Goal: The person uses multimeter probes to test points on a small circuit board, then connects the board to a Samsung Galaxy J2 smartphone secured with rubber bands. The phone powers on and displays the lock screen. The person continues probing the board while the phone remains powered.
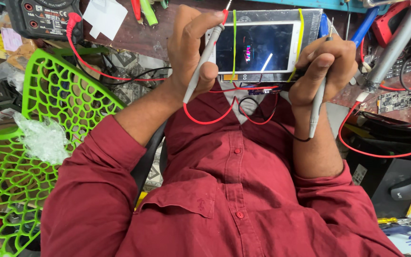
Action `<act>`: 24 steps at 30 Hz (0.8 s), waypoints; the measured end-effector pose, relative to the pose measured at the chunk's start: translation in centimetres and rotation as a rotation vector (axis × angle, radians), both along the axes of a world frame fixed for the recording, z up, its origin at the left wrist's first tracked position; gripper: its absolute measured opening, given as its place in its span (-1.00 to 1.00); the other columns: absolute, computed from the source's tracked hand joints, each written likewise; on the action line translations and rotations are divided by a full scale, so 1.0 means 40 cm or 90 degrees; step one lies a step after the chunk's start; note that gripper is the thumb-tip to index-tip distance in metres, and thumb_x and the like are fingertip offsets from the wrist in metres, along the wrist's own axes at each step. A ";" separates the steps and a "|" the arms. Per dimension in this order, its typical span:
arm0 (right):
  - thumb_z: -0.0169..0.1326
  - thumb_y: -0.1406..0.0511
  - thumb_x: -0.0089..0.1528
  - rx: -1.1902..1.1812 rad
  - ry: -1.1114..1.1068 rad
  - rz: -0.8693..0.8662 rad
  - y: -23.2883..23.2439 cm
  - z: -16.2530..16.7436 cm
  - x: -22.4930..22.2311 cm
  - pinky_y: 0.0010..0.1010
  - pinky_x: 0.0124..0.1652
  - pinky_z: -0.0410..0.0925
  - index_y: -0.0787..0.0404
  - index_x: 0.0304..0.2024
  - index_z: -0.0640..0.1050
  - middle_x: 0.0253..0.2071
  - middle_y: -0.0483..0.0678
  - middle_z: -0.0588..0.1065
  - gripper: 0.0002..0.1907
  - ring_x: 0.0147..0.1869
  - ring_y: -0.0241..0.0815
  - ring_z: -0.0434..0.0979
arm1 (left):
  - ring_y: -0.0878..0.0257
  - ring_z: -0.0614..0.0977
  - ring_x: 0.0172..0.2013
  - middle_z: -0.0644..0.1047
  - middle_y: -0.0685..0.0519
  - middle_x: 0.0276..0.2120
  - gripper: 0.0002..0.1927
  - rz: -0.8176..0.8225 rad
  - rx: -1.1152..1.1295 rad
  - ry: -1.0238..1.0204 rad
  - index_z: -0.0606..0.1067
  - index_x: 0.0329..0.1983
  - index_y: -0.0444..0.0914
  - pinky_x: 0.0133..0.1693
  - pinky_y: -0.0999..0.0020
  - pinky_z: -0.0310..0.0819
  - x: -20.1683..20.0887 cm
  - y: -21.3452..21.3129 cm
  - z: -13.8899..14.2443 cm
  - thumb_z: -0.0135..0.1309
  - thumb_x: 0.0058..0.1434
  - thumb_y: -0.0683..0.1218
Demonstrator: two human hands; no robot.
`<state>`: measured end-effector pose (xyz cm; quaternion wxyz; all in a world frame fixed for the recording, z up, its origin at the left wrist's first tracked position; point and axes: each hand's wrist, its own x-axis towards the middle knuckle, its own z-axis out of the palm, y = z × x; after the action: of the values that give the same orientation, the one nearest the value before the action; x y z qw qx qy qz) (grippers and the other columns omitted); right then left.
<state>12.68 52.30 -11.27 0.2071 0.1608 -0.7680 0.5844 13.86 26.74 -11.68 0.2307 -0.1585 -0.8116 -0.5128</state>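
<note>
A person in a dark red shirt (224, 190) worked over a white smartphone (258, 47) that lay screen-up on a cluttered bench (139, 33), with two thin yellow bands stretched across the phone's dark, partly lit screen. The left hand (193, 52), at the phone's left end, was clenched around a grey test probe with a red tip (205, 59), the tip angled up toward the phone's top-left corner. The right hand (322, 64), at the phone's right end, gripped a second grey probe (317, 107), its fine metal tip pointing up just beside the phone's right edge and its body hanging down past the wrist. A red lead (210, 119) and a black lead (258, 116) looped below the phone, across the shirt collar.

Up and to the left of the phone sat a dark multimeter (44, 16) with a red plug in one socket, its red wire trailing toward the left hand. A scrap of white paper (104, 16) lay between the multimeter and the phone. Further left of the phone stood a bright green lattice chair (48, 109) with crumpled clear plastic (44, 138) on it. To the right of the phone lay a small circuit board (396, 101) and a grey metal tube (396, 47).
</note>
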 end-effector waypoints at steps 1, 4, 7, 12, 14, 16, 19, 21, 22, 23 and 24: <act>-0.17 -0.03 0.55 -0.006 -0.001 0.001 -0.001 -0.002 0.000 -0.52 -0.42 0.13 0.28 -0.19 0.29 -0.52 -0.01 0.36 -0.50 -0.53 -0.26 0.32 | 0.28 0.46 -0.40 0.39 -0.01 -0.18 -0.19 -0.006 -0.003 -0.001 0.35 0.31 -0.18 -0.40 0.36 0.26 -0.002 0.001 0.000 -0.38 0.40 0.51; -0.17 -0.02 0.55 -0.027 -0.004 -0.006 -0.006 -0.006 -0.002 -0.52 -0.42 0.10 0.27 -0.17 0.28 -0.55 0.01 0.35 -0.53 -0.52 -0.26 0.27 | 0.28 0.49 -0.34 0.41 0.01 -0.14 -0.21 -0.005 -0.027 0.035 0.32 0.35 -0.15 -0.36 0.38 0.31 -0.004 0.007 0.002 -0.35 0.41 0.51; -0.19 -0.01 0.55 -0.050 0.008 -0.022 -0.009 -0.007 0.000 -0.54 -0.45 0.09 0.25 -0.14 0.26 -0.53 0.03 0.36 -0.55 -0.53 -0.28 0.23 | 0.31 0.49 -0.29 0.40 0.02 -0.12 -0.24 -0.010 0.008 0.011 0.29 0.38 -0.12 -0.30 0.40 0.34 -0.002 0.010 0.002 -0.35 0.45 0.49; -0.22 0.01 0.53 -0.044 0.069 -0.053 -0.010 -0.011 0.005 -0.51 -0.45 0.10 0.23 -0.17 0.25 -0.50 0.03 0.38 -0.58 -0.55 -0.27 0.22 | 0.35 0.42 -0.38 0.43 0.00 -0.13 -0.18 -0.020 0.143 -0.034 0.31 0.32 -0.23 -0.37 0.45 0.25 -0.011 0.007 -0.009 -0.28 0.38 0.50; -0.21 0.01 0.53 -0.054 0.060 -0.051 -0.008 -0.014 0.010 -0.53 -0.47 0.08 0.23 -0.16 0.26 -0.50 0.04 0.40 -0.58 -0.56 -0.29 0.19 | 0.35 0.47 -0.35 0.45 -0.02 -0.05 -0.18 -0.025 0.159 -0.032 0.29 0.32 -0.25 -0.34 0.46 0.33 -0.014 0.005 -0.014 -0.28 0.39 0.50; -0.22 0.01 0.53 -0.057 0.039 -0.048 -0.004 -0.014 0.013 -0.55 -0.47 0.07 0.23 -0.15 0.26 -0.48 0.06 0.42 -0.58 -0.56 -0.30 0.18 | 0.36 0.50 -0.34 0.48 -0.03 0.02 -0.17 -0.022 0.156 -0.030 0.29 0.32 -0.28 -0.32 0.48 0.38 -0.016 0.004 -0.017 -0.29 0.40 0.49; -0.22 0.00 0.55 -0.058 0.010 -0.040 0.000 -0.008 0.017 -0.57 -0.46 0.08 0.23 -0.11 0.25 -0.44 0.09 0.48 -0.58 -0.55 -0.33 0.17 | 0.34 0.56 -0.30 0.49 -0.02 0.03 -0.18 -0.027 0.147 -0.030 0.29 0.33 -0.29 -0.28 0.48 0.44 -0.015 0.004 -0.015 -0.28 0.42 0.48; -0.22 0.00 0.57 -0.057 -0.006 -0.041 -0.002 -0.001 0.017 -0.57 -0.45 0.10 0.23 -0.09 0.25 -0.37 0.11 0.53 -0.58 -0.53 -0.35 0.17 | 0.31 0.58 -0.28 0.48 -0.03 0.02 -0.18 -0.037 0.147 -0.027 0.29 0.33 -0.29 -0.25 0.46 0.48 -0.014 0.005 -0.015 -0.27 0.43 0.47; -0.22 0.00 0.57 -0.057 -0.011 -0.043 -0.004 0.003 0.016 -0.58 -0.45 0.10 0.23 -0.09 0.25 -0.32 0.12 0.55 -0.58 -0.53 -0.36 0.16 | 0.30 0.59 -0.27 0.48 -0.04 0.03 -0.18 -0.042 0.148 -0.022 0.29 0.33 -0.30 -0.25 0.46 0.49 -0.014 0.006 -0.015 -0.26 0.43 0.47; -0.22 0.00 0.57 -0.056 -0.016 -0.046 -0.007 0.008 0.015 -0.58 -0.45 0.10 0.23 -0.08 0.25 -0.27 0.14 0.57 -0.58 -0.53 -0.37 0.15 | 0.29 0.60 -0.27 0.48 -0.05 0.04 -0.18 -0.045 0.150 -0.021 0.28 0.32 -0.31 -0.25 0.45 0.50 -0.014 0.005 -0.015 -0.26 0.43 0.47; -0.22 0.01 0.57 -0.055 -0.018 -0.049 -0.010 0.012 0.013 -0.59 -0.46 0.09 0.24 -0.09 0.25 -0.21 0.15 0.58 -0.58 -0.54 -0.39 0.14 | 0.29 0.61 -0.27 0.48 -0.05 0.05 -0.18 -0.049 0.152 -0.019 0.28 0.32 -0.32 -0.25 0.45 0.51 -0.014 0.005 -0.015 -0.25 0.43 0.47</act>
<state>13.21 51.90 -10.80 0.2252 0.1140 -0.7504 0.6109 13.29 26.94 -12.27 0.2160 -0.1537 -0.7412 -0.6167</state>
